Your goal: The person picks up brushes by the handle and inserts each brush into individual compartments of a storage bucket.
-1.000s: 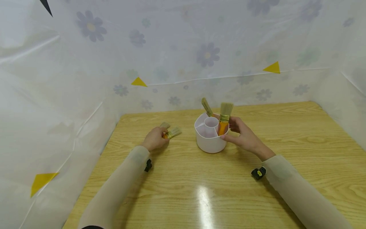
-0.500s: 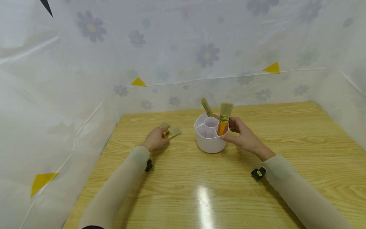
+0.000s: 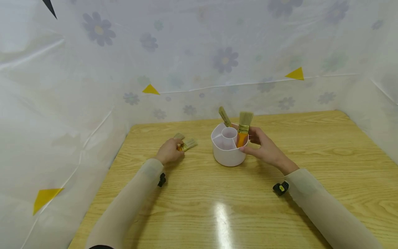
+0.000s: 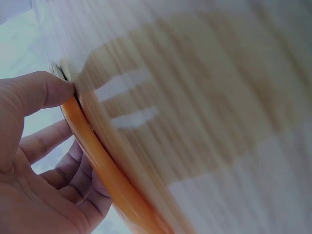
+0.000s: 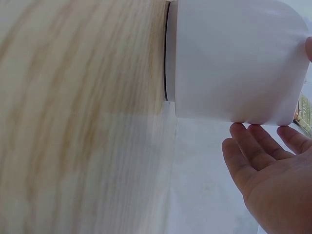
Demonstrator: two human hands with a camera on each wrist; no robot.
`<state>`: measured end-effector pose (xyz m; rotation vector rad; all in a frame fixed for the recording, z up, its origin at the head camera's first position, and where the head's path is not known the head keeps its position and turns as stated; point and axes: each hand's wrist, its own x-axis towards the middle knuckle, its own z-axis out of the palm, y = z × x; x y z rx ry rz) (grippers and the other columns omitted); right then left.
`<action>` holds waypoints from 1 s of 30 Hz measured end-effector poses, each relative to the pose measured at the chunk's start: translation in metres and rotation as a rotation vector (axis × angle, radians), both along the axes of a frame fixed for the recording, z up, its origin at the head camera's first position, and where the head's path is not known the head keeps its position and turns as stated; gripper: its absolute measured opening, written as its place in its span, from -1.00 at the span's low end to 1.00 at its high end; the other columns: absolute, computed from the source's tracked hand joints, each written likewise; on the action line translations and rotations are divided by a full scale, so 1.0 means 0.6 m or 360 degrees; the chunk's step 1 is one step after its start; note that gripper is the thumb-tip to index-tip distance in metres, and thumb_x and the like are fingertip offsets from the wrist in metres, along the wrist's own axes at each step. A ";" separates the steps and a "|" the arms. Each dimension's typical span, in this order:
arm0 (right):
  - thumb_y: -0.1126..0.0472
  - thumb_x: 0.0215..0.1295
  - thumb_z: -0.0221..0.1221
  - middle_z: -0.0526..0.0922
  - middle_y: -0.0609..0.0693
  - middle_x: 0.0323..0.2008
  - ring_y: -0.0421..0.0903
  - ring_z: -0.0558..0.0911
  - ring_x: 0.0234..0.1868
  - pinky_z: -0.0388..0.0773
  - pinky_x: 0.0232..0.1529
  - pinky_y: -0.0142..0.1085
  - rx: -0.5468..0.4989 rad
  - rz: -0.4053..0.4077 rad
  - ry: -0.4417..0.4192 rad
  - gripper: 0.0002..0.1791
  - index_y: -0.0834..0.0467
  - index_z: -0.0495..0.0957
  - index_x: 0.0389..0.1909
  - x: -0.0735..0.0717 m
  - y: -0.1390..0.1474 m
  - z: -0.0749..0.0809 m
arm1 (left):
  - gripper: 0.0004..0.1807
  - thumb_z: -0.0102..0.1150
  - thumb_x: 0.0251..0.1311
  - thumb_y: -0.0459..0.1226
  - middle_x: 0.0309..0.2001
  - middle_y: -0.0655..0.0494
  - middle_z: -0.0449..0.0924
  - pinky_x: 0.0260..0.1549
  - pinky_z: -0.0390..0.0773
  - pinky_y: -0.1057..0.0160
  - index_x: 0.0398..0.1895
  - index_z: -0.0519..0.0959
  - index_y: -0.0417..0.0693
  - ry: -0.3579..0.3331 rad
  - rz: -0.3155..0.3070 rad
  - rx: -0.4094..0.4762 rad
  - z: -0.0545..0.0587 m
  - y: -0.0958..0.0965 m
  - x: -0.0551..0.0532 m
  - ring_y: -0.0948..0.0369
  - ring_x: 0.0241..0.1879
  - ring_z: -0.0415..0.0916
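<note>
Left of centre in the head view, my left hand (image 3: 169,151) is low over the table, pinching a paintbrush (image 3: 189,144) with pale bristles. The left wrist view shows the thumb against its orange handle (image 4: 100,158) and the fingers curled behind it. Bristles of another paintbrush (image 3: 179,136) show just beyond the fingers, its handle hidden. My right hand (image 3: 265,149) grips the right side of a round white divided holder (image 3: 228,158), thumb in front, fingertips on the wall farther back. Inside the holder stand a wide paintbrush (image 3: 245,120) and a tilted one (image 3: 224,116).
The wood-grain table (image 3: 192,193) reaches back to a flower-patterned plastic sheet (image 3: 199,55), with more sheeting at both sides. Yellow tape pieces (image 3: 151,89) are stuck on it. A small black camera (image 3: 281,188) sits at the right wrist.
</note>
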<state>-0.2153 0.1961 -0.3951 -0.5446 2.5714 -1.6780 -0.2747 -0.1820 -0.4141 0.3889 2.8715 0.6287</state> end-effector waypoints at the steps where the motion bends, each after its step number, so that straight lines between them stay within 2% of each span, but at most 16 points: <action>1: 0.08 0.13 0.37 0.32 0.11 0.26 0.06 0.33 0.25 0.19 0.29 0.05 -0.0001 0.0002 0.0005 -0.14 0.12 0.13 0.37 -0.001 0.001 -0.002 | -0.48 0.26 0.15 -0.22 -0.03 -0.05 0.53 -0.18 0.54 0.07 0.21 0.48 -0.14 0.0000 -0.0001 0.0001 0.001 0.000 0.000 0.09 -0.16 0.53; 12: 0.06 0.13 0.36 0.31 0.10 0.26 0.06 0.33 0.25 0.18 0.29 0.06 0.0015 0.0000 0.0021 -0.16 0.11 0.14 0.36 -0.001 0.000 -0.003 | -0.49 0.26 0.13 -0.24 -0.02 -0.04 0.53 -0.17 0.54 0.07 0.19 0.49 -0.15 0.0016 -0.0013 -0.0002 -0.001 0.001 0.001 0.11 -0.17 0.53; 30: 0.07 0.14 0.36 0.31 0.10 0.26 0.06 0.33 0.25 0.18 0.29 0.06 0.0008 0.0014 0.0036 -0.16 0.11 0.14 0.37 0.000 0.000 -0.002 | -0.46 0.26 0.12 -0.23 0.02 -0.06 0.53 -0.15 0.54 0.06 0.21 0.48 -0.15 -0.0030 0.0012 0.0006 0.002 0.001 0.002 0.08 -0.14 0.53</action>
